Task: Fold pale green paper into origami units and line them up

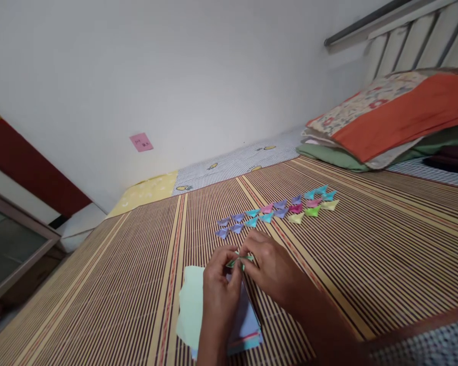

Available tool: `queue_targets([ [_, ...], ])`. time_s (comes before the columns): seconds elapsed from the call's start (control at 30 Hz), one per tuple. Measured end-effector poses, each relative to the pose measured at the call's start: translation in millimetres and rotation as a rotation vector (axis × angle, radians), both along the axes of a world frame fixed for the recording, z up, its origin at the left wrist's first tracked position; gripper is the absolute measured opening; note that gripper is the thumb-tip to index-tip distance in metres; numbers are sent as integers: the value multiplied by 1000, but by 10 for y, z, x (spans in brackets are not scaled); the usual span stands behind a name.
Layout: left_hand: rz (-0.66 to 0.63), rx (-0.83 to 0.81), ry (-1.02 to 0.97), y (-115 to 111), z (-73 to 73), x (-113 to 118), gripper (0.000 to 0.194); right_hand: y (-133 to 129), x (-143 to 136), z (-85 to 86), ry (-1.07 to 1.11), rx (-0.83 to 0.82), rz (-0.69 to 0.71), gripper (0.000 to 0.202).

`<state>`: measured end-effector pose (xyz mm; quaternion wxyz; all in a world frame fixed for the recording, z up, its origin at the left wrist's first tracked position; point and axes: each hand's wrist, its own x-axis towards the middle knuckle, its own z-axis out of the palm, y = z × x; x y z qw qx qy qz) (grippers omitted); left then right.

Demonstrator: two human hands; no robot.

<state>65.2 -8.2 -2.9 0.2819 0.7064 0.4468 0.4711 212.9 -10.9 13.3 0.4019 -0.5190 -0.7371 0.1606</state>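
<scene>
Striped mat [385, 239], brown and tan, yellow bands with red lines, covers most of lower view. Checked sheet [236, 161] with yellow motifs past its far edge, against white wall [198, 76]; yellow cloth [147, 192] beside it, left. Pink note [141, 142] on wall, writing too small to read. Far right: bedding pile, orange-and-floral cover [400, 119] on top, green cloth [328, 153] under, dark cloth [454, 158] just beside. Radiator [420, 43] behind, gray pipe [366, 21] above. Left: red panel [30, 162], framed glass pane [11, 249] below it.
</scene>
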Motion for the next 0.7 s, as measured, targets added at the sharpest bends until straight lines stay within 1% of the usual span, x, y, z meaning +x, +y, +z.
queue_targets([
  [0.2,10,-107,-139,-4,-61,21,5,18,-25,-20,-45,24,-25,19],
  [0.27,10,-132,-186,-4,-65,28,4,24,-34,-14,-45,28,-22,19],
  [0.47,9,-209,-278,-13,-19,-4,22,-4,-22,47,-55,20,-10,17],
  [0.57,3,-261,-337,-16,-15,-28,27,-14,-5,61,-43,9,11,19],
  [0.7,-21,-296,-365,-12,-10,-24,30,6,2,22,-77,78,59,21],
])
